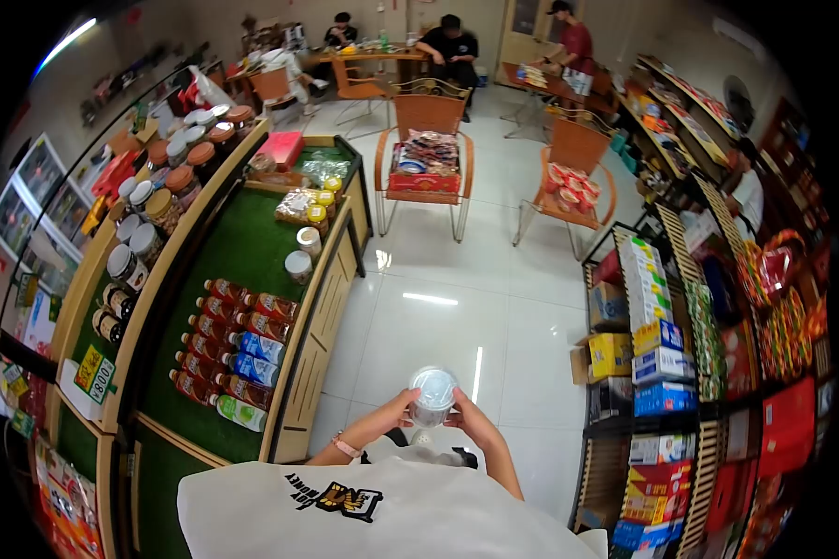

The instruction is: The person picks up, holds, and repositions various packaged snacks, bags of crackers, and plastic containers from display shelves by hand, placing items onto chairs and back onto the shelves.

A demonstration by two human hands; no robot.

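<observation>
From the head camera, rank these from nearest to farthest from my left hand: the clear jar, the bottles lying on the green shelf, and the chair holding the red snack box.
1. Clear jar: held by the left hand, right hand opposite.
2. Bottles: lying on the green shelf, left.
3. Chair with red snack box: ahead, across the floor.

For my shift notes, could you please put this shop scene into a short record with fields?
place: shop aisle with a pale tiled floor
left hand: holds the side of a clear plastic cup
right hand: holds the other side of it
cup: clear, domed lid on, in front of the chest
to the left: green-topped display table with rows of bottles
to the right: shelves of boxes
ahead: chair loaded with goods
background: people seated at tables
</observation>
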